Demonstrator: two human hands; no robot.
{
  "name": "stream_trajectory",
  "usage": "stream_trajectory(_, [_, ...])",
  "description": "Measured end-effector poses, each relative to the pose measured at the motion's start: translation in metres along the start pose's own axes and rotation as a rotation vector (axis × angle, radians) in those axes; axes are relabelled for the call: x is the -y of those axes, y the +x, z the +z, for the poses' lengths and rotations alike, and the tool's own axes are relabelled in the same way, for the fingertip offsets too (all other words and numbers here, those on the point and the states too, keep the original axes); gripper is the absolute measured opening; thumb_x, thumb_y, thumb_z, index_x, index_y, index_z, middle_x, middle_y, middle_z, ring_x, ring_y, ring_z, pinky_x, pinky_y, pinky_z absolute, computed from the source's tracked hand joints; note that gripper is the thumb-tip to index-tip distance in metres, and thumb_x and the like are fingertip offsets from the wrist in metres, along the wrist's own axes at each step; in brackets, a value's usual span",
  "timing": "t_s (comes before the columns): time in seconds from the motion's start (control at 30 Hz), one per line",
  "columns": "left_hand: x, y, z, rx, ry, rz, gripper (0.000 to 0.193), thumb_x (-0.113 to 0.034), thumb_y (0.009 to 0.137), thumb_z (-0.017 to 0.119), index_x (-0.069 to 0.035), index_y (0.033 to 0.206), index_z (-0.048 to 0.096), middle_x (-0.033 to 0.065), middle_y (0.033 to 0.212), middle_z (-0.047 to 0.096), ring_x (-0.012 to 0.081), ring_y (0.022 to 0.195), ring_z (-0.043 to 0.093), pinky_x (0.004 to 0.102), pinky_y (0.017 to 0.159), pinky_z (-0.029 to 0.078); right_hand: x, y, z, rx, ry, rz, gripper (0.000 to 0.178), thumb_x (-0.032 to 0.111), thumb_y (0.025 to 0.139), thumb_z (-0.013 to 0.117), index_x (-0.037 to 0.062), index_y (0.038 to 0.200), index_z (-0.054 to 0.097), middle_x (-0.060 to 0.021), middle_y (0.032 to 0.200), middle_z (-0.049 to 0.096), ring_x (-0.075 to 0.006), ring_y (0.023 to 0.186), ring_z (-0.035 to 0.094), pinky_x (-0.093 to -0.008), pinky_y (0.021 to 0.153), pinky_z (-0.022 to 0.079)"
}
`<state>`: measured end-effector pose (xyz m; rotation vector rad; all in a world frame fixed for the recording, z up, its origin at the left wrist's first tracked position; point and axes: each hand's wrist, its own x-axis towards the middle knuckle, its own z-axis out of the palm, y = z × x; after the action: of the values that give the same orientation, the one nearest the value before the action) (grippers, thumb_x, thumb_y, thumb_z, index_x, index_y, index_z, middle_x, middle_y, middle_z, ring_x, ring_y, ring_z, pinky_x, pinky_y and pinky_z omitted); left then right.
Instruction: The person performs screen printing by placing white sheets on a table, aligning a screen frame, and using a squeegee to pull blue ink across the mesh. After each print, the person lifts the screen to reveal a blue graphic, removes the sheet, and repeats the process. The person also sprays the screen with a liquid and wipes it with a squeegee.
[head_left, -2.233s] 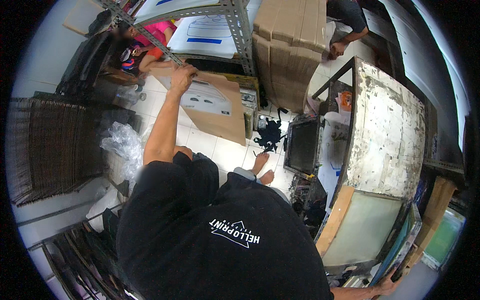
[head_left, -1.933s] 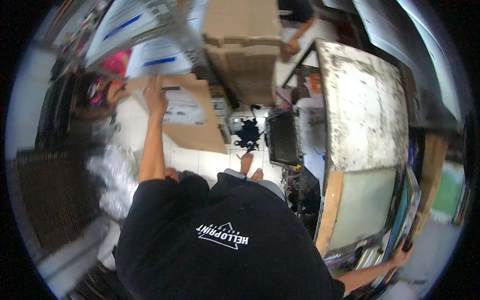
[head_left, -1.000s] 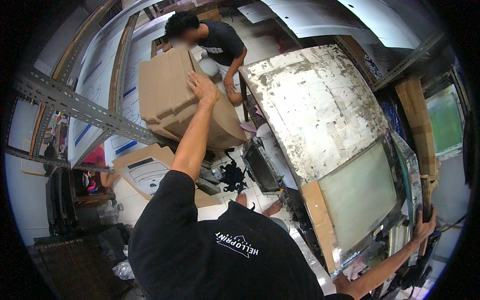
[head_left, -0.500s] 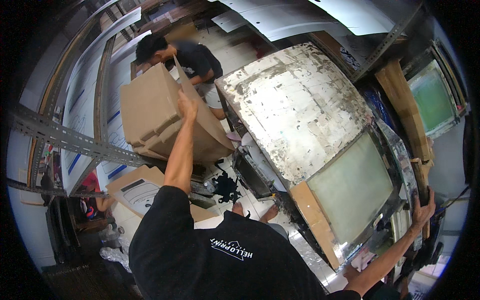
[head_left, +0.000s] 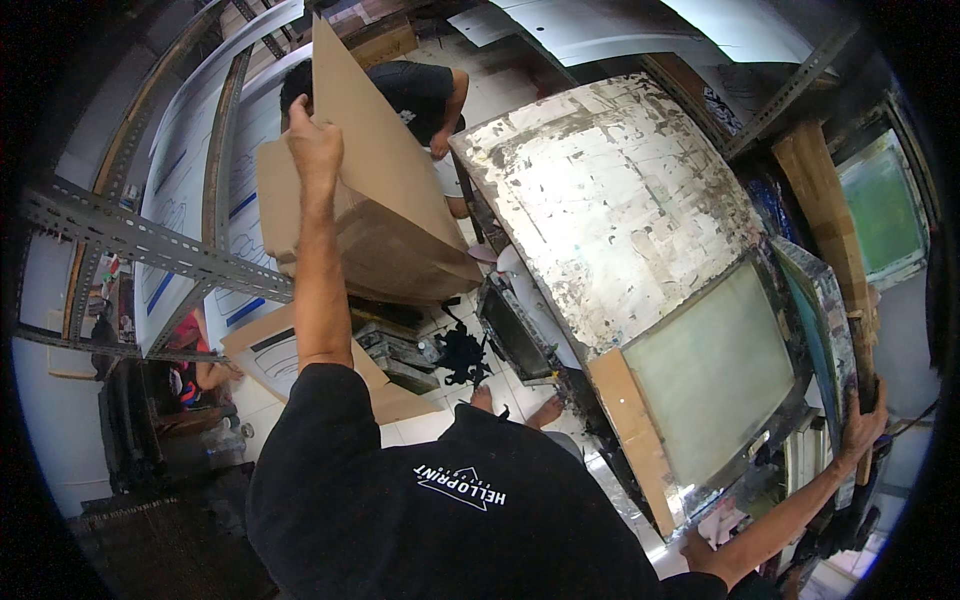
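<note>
My left hand [head_left: 316, 150] grips the upper edge of a brown cardboard sheet [head_left: 385, 150], which stands tilted in front of a stack of folded cardboard [head_left: 280, 205]. Its fingers are closed round the edge. On the far right, my right hand [head_left: 862, 428] is wrapped round the near end of a screen-printing frame [head_left: 815, 310], beside a wooden board [head_left: 835, 220]. Some of its fingers are hidden behind the frame. A co-worker in a dark shirt [head_left: 415, 85] bends behind the cardboard, their head mostly covered by it.
A paint-worn table [head_left: 605, 190] with a pale screen [head_left: 715, 375] stands at the centre right. A perforated metal shelf [head_left: 150, 240] runs along the left. Black scraps [head_left: 462, 355] and stacked frames [head_left: 390, 355] lie on the floor. Another person [head_left: 200, 360] is partly visible beyond the shelf.
My left hand has moved left and farther away, swinging the cardboard sheet across the co-worker's head. At the right, my right hand has moved slightly and the frame has tipped away from the board.
</note>
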<state>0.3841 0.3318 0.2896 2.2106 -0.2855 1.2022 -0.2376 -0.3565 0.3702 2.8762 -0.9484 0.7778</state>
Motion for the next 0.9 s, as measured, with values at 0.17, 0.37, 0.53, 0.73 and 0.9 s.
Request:
stream_trajectory(0.17, [-0.083, 0.029, -0.082, 0.129, -0.082, -0.234, 0.051, 0.000, 0.086, 0.059, 0.001, 0.137, 0.050, 0.0239, 0.095, 0.073, 0.0259, 0.083, 0.072, 0.0344, 0.078, 0.054, -0.004, 0.002, 0.001, -0.084, -0.090, -0.043, 0.053, 0.027, 0.086, 0.073, -0.0042, 0.127, 0.059, -0.0222, 0.108, 0.070, -0.0327, 0.100, 0.067, -0.0411, 0.091, 0.050])
stream_trajectory(0.37, [-0.136, 0.046, -0.144, 0.077, -0.310, -0.058, 0.051, 0.003, 0.091, 0.058, 0.000, 0.141, 0.046, 0.0179, 0.098, 0.073, 0.0140, 0.079, 0.069, 0.0268, 0.072, 0.055, 0.004, 0.012, -0.006, -0.027, -0.070, 0.027, 0.053, 0.027, 0.086, 0.072, -0.0043, 0.127, 0.059, -0.0239, 0.115, 0.068, -0.0350, 0.106, 0.065, -0.0415, 0.095, 0.048])
stream_trajectory(0.53, [-0.203, 0.040, -0.198, 0.039, -0.311, -0.020, 0.051, 0.007, 0.091, 0.056, 0.000, 0.141, 0.046, 0.0232, 0.107, 0.071, 0.0194, 0.089, 0.072, 0.0280, 0.078, 0.058, -0.001, 0.021, -0.006, -0.026, -0.066, 0.060, 0.058, 0.031, 0.086, 0.073, -0.0037, 0.129, 0.059, -0.0244, 0.120, 0.066, -0.0364, 0.112, 0.063, -0.0420, 0.099, 0.046])
stream_trajectory(0.73, [-0.264, -0.030, -0.192, -0.011, -0.680, 0.228, 0.056, 0.011, 0.084, 0.054, 0.000, 0.139, 0.049, 0.0245, 0.130, 0.060, 0.0281, 0.099, 0.072, 0.0319, 0.083, 0.059, -0.019, 0.027, -0.006, -0.070, -0.135, 0.001, 0.062, 0.035, 0.085, 0.074, -0.0022, 0.131, 0.058, -0.0233, 0.126, 0.064, -0.0385, 0.118, 0.061, -0.0426, 0.101, 0.045])
stream_trajectory(0.9, [-0.314, -0.110, -0.168, 0.436, -0.450, 0.694, 0.044, 0.008, 0.078, 0.059, 0.008, 0.121, 0.063, 0.0220, 0.105, 0.072, 0.0314, 0.091, 0.074, 0.0347, 0.070, 0.063, -0.011, 0.032, -0.004, -0.070, -0.118, 0.069, 0.060, 0.037, 0.083, 0.075, 0.0018, 0.129, 0.061, -0.0220, 0.126, 0.064, -0.0373, 0.118, 0.061, -0.0431, 0.100, 0.046])
